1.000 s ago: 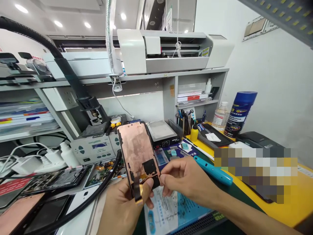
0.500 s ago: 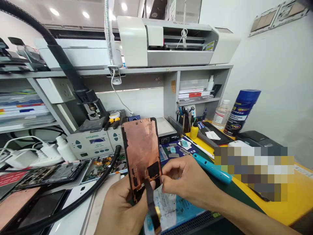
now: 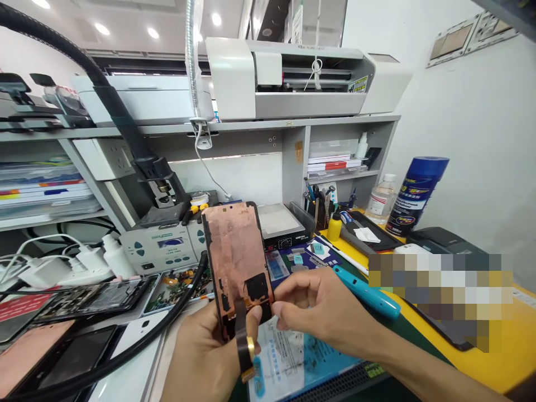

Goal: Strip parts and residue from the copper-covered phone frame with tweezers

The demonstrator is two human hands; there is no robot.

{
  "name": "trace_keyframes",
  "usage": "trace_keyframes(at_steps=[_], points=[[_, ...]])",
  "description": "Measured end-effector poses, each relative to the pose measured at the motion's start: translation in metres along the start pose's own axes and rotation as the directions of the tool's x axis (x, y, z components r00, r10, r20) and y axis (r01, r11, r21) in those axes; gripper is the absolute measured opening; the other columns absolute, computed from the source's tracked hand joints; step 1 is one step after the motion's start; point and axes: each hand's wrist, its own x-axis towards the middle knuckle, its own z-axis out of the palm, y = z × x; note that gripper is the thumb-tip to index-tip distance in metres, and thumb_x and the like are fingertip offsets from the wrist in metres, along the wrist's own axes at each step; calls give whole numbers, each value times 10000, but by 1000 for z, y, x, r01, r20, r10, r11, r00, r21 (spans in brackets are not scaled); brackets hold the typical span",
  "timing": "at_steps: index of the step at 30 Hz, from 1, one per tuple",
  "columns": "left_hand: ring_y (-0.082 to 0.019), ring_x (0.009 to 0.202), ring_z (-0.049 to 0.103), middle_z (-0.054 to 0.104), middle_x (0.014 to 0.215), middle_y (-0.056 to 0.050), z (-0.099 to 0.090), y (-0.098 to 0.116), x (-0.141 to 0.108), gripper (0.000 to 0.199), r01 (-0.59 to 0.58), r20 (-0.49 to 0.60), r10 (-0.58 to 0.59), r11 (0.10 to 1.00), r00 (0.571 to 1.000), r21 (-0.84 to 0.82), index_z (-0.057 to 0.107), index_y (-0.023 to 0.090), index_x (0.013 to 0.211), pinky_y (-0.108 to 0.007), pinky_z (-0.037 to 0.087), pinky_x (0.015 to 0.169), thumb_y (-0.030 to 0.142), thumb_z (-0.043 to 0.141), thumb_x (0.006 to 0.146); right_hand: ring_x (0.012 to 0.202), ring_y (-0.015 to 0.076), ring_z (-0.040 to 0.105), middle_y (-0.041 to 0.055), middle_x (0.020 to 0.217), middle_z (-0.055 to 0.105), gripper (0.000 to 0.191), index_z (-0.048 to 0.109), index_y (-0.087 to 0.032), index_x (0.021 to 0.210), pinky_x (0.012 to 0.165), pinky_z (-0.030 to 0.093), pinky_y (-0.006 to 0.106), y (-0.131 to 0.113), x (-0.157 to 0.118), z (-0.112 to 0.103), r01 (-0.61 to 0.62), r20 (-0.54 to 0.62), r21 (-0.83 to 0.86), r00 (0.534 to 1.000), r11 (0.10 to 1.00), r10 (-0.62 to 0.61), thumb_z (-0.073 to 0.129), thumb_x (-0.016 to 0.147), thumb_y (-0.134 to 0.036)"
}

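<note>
My left hand (image 3: 209, 352) grips a phone screen (image 3: 237, 245) near its bottom end and holds it up, tilted, with its copper-coloured back facing me. Black patches mark that back. A dark flex cable (image 3: 243, 352) with a gold part hangs from the lower end, in front of my left palm, and my left thumb presses on the back beside it. My right hand (image 3: 314, 304) is closed in a pinch at the screen's lower right edge; anything between those fingertips is too small to make out. Under both hands lies a blue and white printed packet (image 3: 288, 363).
A teal tool (image 3: 368, 293) lies right of my right hand. Behind stand a yellow bottle (image 3: 334, 228), a blue spray can (image 3: 416, 195) and a flat heating plate (image 3: 278, 220). At left, a black hose (image 3: 167, 321) curves past a tray of small parts (image 3: 153, 298) and phone parts.
The phone screen has shifted slightly left in view and its flex cable has swung left. My left thumb now shows more on the back. My right hand keeps its pinch at the edge.
</note>
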Motion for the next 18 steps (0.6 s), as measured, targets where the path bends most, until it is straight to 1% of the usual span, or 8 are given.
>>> trace_keyframes(at_steps=[3,5,6,8,12,14,16,18], points=[[-119,537,491,588,517,33,1,-6,1,277,-19,64,20,1000,998,-24,686,185,595,-197,456,536,421,780,704,643,165,650,51,704,727,136,732,-132,788,570,508,229,2,-1,6,5,-36,-76,999,997,-8,689,801,-261],[-111,505,470,580,531,42,1,-8,1,213,4,113,1,999,994,-38,701,192,678,-193,435,499,381,795,702,619,147,613,38,691,713,132,735,-138,769,537,463,212,5,-1,8,20,-52,-126,998,992,-26,669,806,-247],[-108,495,462,584,553,39,2,-7,1,204,17,125,-11,999,992,-42,697,192,690,-190,422,474,366,802,696,609,140,596,31,687,706,133,737,-141,767,522,442,208,7,-1,9,30,-63,-148,997,989,-39,661,806,-243],[-106,481,455,589,586,31,3,-6,0,208,37,123,-31,998,992,-45,688,190,682,-190,407,434,358,810,687,602,135,577,21,683,694,137,740,-147,764,510,419,209,10,-1,10,52,-82,-186,994,981,-68,644,808,-234],[-94,432,416,547,505,46,5,-2,-3,239,98,97,-93,994,991,-48,680,189,651,-182,375,392,393,796,696,600,136,584,8,670,687,131,742,-151,734,510,417,209,11,-1,8,80,-89,-232,991,969,-104,622,782,-176],[-89,434,415,566,495,38,4,0,-4,287,95,68,-93,995,993,-23,669,186,601,-175,356,391,429,793,692,596,140,604,8,658,693,142,750,-151,738,506,425,205,7,-1,6,70,-57,-211,995,975,-84,616,781,-166],[-102,475,465,593,514,20,2,2,-3,350,69,54,-69,998,996,7,652,184,527,-181,398,425,463,776,700,611,156,645,20,659,715,157,757,-146,750,539,479,214,3,-1,2,45,-2,-140,999,989,-46,612,801,-179],[-126,527,526,607,527,6,-1,3,-2,396,49,61,-51,998,997,31,642,185,480,-199,457,482,465,729,746,636,174,683,36,675,740,165,761,-144,781,601,540,243,0,-1,-1,21,46,-54,999,998,-18,617,830,-206]])
